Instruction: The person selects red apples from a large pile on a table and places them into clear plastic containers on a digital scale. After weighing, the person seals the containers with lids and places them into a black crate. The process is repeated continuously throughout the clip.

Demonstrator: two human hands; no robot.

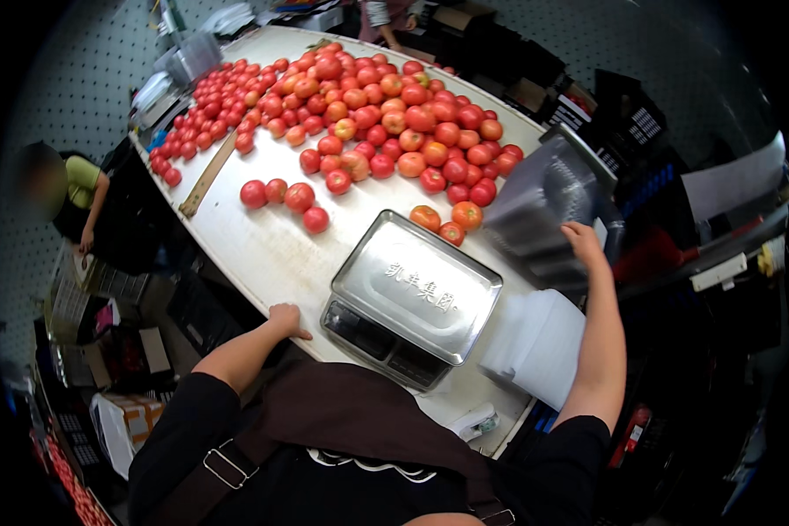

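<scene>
My left hand (288,321) rests on the near edge of the white table (250,253), nothing seen in it. At the right, my right hand (583,242) touches the side of a stack of clear plastic containers (539,204); whether its fingers grip one cannot be told. Between my arms stands a digital scale (415,287) with a bare steel pan. Three tomatoes (452,233) lie just beyond the pan, and several more (300,197) sit apart to the left. A large heap of red tomatoes (394,121) covers the far part of the table.
White foam sheets or trays (536,345) are stacked right of the scale. A wooden strip (208,174) lies across the table's left part. One person (82,191) is at the left, another (384,20) beyond the far edge. Crates and cardboard boxes (128,421) surround the table.
</scene>
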